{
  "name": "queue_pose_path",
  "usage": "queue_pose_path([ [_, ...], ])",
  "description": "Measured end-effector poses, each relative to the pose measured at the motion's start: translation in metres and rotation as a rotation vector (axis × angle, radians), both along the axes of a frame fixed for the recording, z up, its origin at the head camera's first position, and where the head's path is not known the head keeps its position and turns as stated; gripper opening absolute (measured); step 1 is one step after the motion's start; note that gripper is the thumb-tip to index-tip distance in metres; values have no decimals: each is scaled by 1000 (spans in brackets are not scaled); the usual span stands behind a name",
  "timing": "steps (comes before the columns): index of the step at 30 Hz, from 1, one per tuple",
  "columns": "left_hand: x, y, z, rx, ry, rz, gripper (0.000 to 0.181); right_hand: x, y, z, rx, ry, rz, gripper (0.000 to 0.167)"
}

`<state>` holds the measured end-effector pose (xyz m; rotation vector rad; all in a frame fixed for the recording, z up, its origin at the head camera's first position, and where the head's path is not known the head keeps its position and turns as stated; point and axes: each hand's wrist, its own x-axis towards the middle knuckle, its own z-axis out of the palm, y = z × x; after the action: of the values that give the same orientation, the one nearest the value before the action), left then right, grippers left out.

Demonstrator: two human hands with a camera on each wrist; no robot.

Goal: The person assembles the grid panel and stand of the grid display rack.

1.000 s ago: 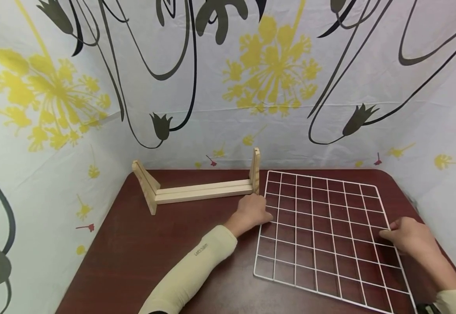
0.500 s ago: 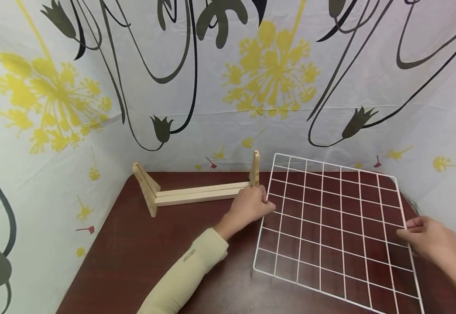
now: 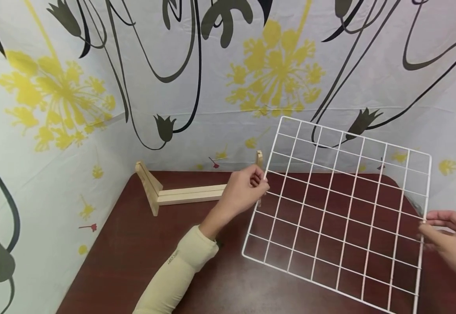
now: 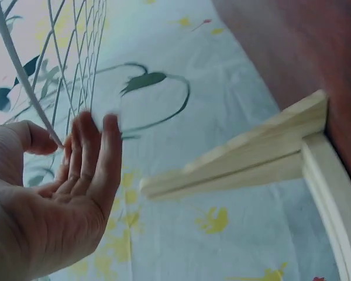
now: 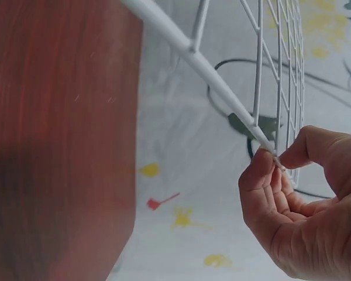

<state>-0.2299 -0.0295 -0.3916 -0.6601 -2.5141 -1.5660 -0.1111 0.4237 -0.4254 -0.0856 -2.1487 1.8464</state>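
A white wire grid panel (image 3: 345,216) is held up at a tilt above the table, its far edge raised in front of the patterned cloth. My left hand (image 3: 240,189) pinches its left rim between thumb and fingers, as the left wrist view also shows. On the opposite side my right hand (image 3: 453,240) pinches the right rim; in the right wrist view, thumb and fingertips meet on the wire. Behind my left hand stands a pale wooden frame (image 3: 190,195) with two upright ends and a grooved crossbar. My left hand and arm hide part of its right side.
The dark red-brown table (image 3: 133,253) has rounded back corners. White cloth (image 3: 196,87) printed with yellow flowers and dark tulips hangs behind it and along both sides.
Both hands have lifted the grid panel off the table. Its far edge has risen and tilted up, and it now looks larger and closer. The wooden frame has stayed in place.
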Motion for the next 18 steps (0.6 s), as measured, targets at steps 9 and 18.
queue_pose_path([
  [9,-5,-37,11,356,-342,-199,14,-4,-36,21,-165,134,38,43],
  [18,-9,-72,9,524,-446,-146,17,-14,-68,34,-211,170,106,33],
])
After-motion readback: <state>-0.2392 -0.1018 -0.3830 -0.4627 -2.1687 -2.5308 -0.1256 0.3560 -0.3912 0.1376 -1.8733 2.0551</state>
